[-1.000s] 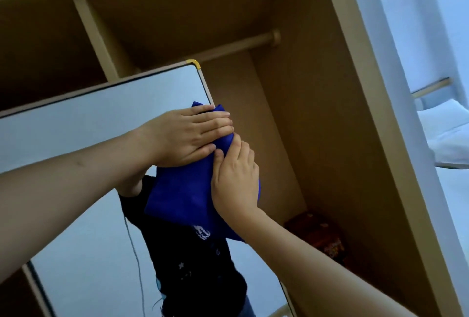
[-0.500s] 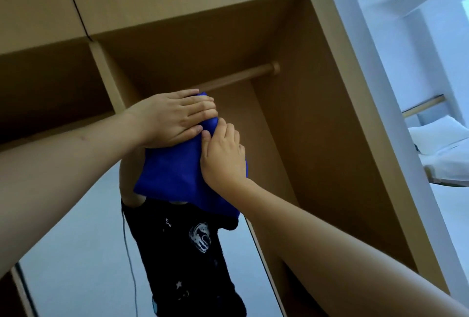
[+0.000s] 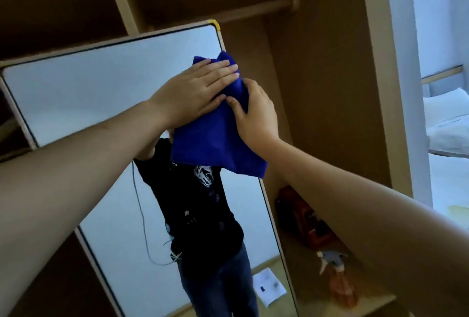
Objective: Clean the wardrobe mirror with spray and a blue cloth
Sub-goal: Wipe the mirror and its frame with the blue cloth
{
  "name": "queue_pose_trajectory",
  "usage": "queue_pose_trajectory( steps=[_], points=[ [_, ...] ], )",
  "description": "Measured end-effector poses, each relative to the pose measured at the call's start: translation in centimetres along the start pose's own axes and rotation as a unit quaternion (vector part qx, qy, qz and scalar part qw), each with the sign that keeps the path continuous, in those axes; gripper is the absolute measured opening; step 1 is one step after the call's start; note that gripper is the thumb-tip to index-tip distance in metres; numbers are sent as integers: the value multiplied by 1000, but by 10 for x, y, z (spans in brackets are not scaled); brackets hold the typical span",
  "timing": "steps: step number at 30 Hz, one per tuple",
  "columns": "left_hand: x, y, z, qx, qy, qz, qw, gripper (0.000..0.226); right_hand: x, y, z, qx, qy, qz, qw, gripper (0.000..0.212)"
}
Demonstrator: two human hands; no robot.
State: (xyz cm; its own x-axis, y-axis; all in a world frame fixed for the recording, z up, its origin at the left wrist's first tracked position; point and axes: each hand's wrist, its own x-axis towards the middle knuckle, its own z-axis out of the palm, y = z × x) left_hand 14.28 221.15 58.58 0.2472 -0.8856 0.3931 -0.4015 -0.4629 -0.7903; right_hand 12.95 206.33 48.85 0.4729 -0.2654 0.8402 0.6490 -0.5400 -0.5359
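Note:
A tall wardrobe mirror (image 3: 88,93) with a thin black frame leans across the left and middle of the view. A blue cloth (image 3: 210,139) lies against its right edge, below the top right corner. My left hand (image 3: 198,93) presses flat on the cloth's upper part with straight fingers. My right hand (image 3: 253,113) holds the cloth's right side, with its fingers wrapped over the mirror's edge and its thumb on the front. A spray bottle (image 3: 337,278) with a grey trigger head stands on the wardrobe shelf at the lower right.
The open wooden wardrobe has a hanging rail (image 3: 253,12) above the mirror and a side panel (image 3: 330,88) on the right. A red box (image 3: 302,217) sits on the shelf behind the spray bottle. A bed with white bedding (image 3: 446,123) shows at far right.
Both hands and the cloth have slid down from the mirror's top corner. The corner with its yellow cap now shows above the cloth. The view has tilted downward.

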Motion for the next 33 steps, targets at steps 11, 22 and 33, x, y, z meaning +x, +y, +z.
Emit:
queue_pose_trajectory(
  steps=[11,22,33],
  points=[
    [-54,121,70,-141,76,-48,986,46,-107,48,-21,-51,-39,60,996,34],
    [-75,275,133,-315,50,-99,943,48,-211,123,-77,-152,-167,146,963,37],
    [16,327,169,-326,-37,-219,919,71,-163,228,-115,-137,-220,109,960,38]
  ],
)
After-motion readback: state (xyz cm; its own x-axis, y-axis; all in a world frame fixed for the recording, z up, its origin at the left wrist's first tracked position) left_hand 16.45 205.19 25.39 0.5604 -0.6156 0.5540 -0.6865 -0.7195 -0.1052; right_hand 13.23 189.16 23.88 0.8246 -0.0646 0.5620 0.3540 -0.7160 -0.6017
